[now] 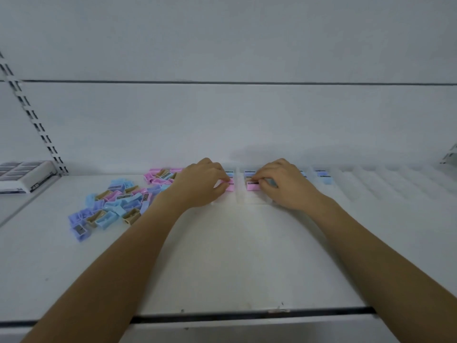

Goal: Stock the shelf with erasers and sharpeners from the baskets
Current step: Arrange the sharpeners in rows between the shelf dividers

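The white shelf (222,256) carries a clear divider tray (383,184) near its back wall, with short rows of sharpeners (324,175) in some lanes, a loose pile of sharpeners (116,201) left of the tray, and a grey-white box (24,177) farther left.

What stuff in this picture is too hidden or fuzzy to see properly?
Head view only:
- Rows of sharpeners: partly hidden by the left hand and right hand, so they can't be counted.
- Both hands' fingers: blurred, so pinching or only touching is unclear.
- Grey box: cut off by the left edge, print too small.
- Baskets: out of frame.
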A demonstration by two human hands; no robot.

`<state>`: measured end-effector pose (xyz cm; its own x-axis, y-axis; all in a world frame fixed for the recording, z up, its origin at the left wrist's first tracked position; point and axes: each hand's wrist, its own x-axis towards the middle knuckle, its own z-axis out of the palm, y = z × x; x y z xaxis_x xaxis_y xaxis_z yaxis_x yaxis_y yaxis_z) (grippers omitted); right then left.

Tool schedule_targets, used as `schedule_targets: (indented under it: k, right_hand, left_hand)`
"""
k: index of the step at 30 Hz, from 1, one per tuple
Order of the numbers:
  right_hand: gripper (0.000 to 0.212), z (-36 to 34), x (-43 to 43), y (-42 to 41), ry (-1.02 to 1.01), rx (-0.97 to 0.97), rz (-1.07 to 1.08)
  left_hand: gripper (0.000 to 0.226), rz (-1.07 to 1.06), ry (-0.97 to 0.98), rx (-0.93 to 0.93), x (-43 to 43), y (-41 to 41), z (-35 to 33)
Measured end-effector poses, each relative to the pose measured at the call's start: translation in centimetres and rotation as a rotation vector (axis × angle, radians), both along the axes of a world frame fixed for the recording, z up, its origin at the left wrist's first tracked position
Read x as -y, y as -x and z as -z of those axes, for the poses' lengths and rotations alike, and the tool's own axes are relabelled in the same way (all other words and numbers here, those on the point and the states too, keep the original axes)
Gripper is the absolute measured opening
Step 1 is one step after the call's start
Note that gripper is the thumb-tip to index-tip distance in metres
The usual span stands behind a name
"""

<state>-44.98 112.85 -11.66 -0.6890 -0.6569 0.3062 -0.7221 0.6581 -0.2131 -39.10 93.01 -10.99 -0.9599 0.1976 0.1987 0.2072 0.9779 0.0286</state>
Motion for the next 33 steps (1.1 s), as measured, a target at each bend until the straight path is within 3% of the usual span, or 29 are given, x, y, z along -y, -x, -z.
schedule_targets:
  k: [11,15,22,33]
  right_hand:
    - [0.038,-1.0,0.6,-0.7,0.165,-0.012,-0.062]
    - [0.029,-2.4,1.9,-2.0,0.173,-0.012,-0.149]
    - [0.024,-6.5,6.1,-5.2,0.034,0.097,-0.306]
    - [0.023,-6.8,19.1,-11.0,-0.216,0.126,-0.286]
  left_hand:
    - [0.031,-0.081,-0.050,-0.081,1.3,-0.6,-2.1]
    - [0.029,-0.134,-0.038,-0.103,3.3,-2.6,-4.9]
    - [0.027,-0.149,0.150,-0.042,9.8,-7.7,-9.9]
    - [0.025,-0.164,0.117,0.105,21.7,-15.8,-9.2]
